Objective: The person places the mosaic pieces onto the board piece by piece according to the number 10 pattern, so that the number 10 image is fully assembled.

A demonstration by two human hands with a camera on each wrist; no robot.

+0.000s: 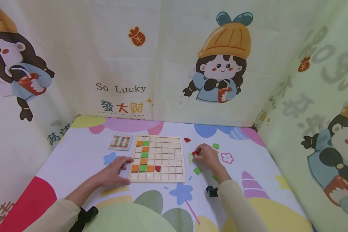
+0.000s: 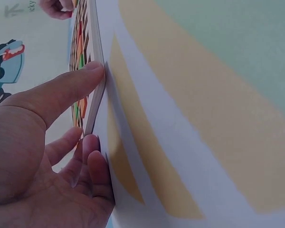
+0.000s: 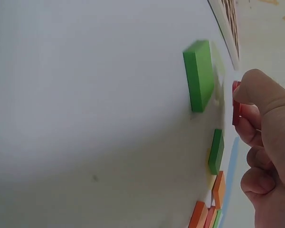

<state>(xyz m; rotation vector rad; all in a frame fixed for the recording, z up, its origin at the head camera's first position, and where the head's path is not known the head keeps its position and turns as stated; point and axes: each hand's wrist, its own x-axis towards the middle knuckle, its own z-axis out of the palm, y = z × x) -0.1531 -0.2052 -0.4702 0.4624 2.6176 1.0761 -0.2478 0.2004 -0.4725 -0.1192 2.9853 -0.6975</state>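
My right hand (image 1: pixel 207 158) pinches a red quarter-round tile (image 3: pixel 236 116) between thumb and fingers, just above the table right of a wooden grid board (image 1: pixel 169 154). On the board, orange and green square tiles form a column at the left, with a row near the bottom. That row ends in a red quarter-round tile (image 1: pixel 157 168). Along the board's left edge rests my left hand (image 1: pixel 116 171), its thumb straight near the lower corner and its index finger higher up. The left wrist view shows the thumb touching the board's side and the other fingers loosely bent.
A patterned card (image 1: pixel 120 141) lies left of the board. Another red tile (image 1: pixel 187 140) sits right of its upper corner. Green tiles (image 1: pixel 197 170) and orange tiles (image 3: pixel 219 190) are scattered around the right hand. A dark object (image 1: pixel 211 191) shows beside the right sleeve.
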